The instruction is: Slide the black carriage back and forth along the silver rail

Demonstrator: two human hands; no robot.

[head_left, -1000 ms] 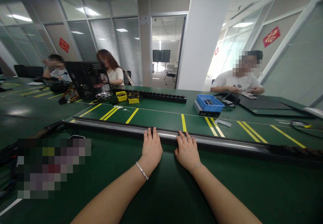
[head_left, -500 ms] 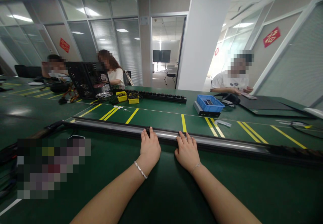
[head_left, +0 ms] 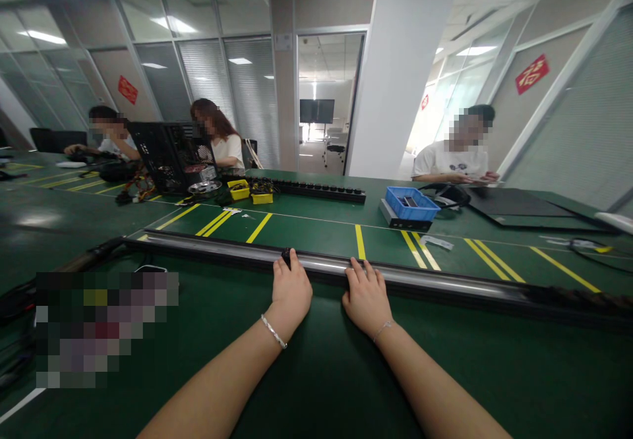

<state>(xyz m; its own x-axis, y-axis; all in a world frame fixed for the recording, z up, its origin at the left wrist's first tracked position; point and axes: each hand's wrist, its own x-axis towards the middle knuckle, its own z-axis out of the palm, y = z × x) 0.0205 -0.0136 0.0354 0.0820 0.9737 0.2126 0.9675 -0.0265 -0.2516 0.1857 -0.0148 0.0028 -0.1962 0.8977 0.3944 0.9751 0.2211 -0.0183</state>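
Our left hand and right hand lie flat, fingers spread, on long metal bar at 12 o'clock. Bar looks stiff, heavy, smooth; we grab near middle.

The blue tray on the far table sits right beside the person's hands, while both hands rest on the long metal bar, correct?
Not quite. In the head view the blue tray sits far beyond the hands, across the yellow-lined table. The left hand and right hand do both rest on the long metal bar.
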